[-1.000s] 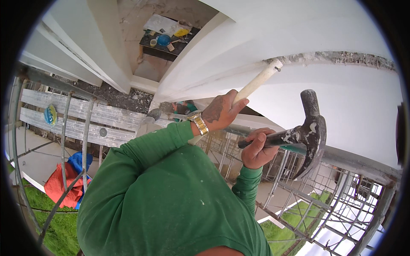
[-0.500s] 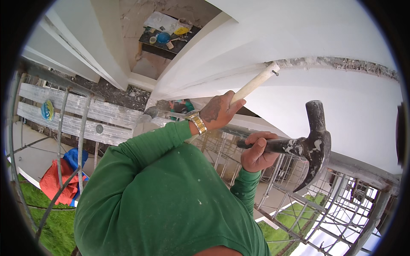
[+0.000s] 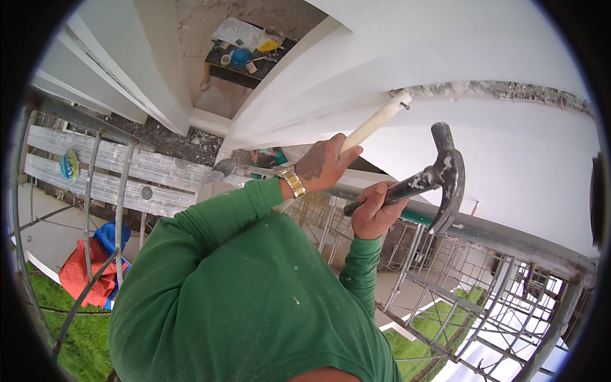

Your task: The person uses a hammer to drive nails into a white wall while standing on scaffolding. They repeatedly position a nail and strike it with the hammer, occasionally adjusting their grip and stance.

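My left hand (image 3: 323, 164), with a gold and silver watch on its wrist, is closed round a pale, off-white stick (image 3: 374, 127). A short dark metal pin, like a nail or bolt, pokes out of the stick's far end. That end is at the left end of a rough, chipped groove (image 3: 503, 90) in the white wall (image 3: 458, 137); contact cannot be made out. To the right, my right hand (image 3: 375, 215) grips a dark, paint-spattered claw hammer (image 3: 439, 177) by its handle. The hammer head is raised, apart from the stick, its claw pointing down.
Grey scaffold planks (image 3: 121, 172) with a blue-yellow round object (image 3: 69, 165) lie at left. Red cloth (image 3: 86, 270) hangs by scaffold tubes. A metal rail (image 3: 503, 235) runs under the wall. Below, a dark table (image 3: 238, 70) bears tools, and part of another person (image 3: 267, 159) shows.
My right hand has swung the hammer up and to the left, tilting its head nearer the stick. The left hand and stick have shifted slightly left and up.
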The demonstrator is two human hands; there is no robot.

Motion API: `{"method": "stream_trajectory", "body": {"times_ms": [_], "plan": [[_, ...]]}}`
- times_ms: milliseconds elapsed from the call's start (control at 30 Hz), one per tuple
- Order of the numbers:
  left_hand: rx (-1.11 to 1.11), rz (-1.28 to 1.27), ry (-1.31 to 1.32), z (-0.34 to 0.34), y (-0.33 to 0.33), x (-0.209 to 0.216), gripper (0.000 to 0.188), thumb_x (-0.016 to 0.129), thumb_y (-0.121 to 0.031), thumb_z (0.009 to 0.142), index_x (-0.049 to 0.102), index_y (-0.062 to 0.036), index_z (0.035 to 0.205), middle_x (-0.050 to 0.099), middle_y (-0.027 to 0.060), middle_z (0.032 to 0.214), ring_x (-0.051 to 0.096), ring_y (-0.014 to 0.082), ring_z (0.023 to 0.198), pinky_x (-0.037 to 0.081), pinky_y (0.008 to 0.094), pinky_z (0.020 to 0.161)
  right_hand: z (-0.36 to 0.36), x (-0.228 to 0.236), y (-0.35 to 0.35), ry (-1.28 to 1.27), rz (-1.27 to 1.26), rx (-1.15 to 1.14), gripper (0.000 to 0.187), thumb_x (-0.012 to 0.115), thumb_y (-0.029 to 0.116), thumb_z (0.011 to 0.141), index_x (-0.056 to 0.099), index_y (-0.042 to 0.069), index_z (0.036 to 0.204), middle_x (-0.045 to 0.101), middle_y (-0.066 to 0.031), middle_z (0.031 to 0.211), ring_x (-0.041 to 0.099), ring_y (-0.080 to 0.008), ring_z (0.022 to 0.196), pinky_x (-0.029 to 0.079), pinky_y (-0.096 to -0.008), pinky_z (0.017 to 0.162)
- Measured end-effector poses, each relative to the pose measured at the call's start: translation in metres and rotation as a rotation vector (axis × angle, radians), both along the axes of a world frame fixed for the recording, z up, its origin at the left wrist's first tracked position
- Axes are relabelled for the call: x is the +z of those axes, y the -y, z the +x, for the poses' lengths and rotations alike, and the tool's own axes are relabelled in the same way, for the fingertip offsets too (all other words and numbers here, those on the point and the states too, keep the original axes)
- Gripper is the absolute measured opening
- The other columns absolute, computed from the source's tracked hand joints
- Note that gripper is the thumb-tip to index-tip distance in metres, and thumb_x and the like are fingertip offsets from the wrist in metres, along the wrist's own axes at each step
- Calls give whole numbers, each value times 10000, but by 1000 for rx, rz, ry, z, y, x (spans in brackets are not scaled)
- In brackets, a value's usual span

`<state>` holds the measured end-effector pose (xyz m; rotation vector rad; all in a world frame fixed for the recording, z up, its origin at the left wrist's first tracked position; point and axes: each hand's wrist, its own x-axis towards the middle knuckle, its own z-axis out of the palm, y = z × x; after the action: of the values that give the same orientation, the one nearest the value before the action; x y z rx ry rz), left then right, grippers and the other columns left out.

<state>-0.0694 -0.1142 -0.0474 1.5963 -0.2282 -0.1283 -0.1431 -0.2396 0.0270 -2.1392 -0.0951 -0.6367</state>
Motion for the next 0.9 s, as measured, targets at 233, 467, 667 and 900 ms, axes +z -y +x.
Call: {"method": "stream_trajectory", "body": {"times_ms": [233, 467, 667, 900], "plan": [[1, 89, 29, 12, -11, -3, 483, 593, -461, 1021, 548, 13, 940, 615, 193, 626, 644, 379, 589, 460, 460, 542, -10, 4, 4, -306, 40, -78, 250, 547, 263, 1081, 509, 21, 1034, 520, -20, 645, 489, -93, 517, 405, -257, 490], [-55, 57, 30, 21, -16, 1, 494, 583, -480, 1023, 560, 8, 947, 597, 171, 601, 618, 339, 553, 451, 430, 529, -12, 23, -2, -128, 291, -21, 320, 542, 326, 1080, 507, 12, 1027, 550, -33, 694, 520, -99, 568, 404, -249, 532], [-50, 49, 20, 22, -17, 1, 500, 586, -475, 1022, 555, 15, 928, 594, 184, 601, 620, 356, 560, 455, 437, 535, 0, 6, 3, 100, -10, 17, 349, 552, 361, 1068, 480, 19, 1062, 540, -54, 671, 532, -124, 568, 439, -284, 535], [-28, 30, 42, 21, -17, 0, 509, 595, -475, 1016, 536, 19, 914, 583, 206, 603, 605, 391, 561, 448, 452, 535, 5, 14, -6, -237, -108, -45, 275, 559, 274, 1074, 486, 15, 1020, 529, -16, 653, 502, -100, 535, 416, -260, 520]]}}
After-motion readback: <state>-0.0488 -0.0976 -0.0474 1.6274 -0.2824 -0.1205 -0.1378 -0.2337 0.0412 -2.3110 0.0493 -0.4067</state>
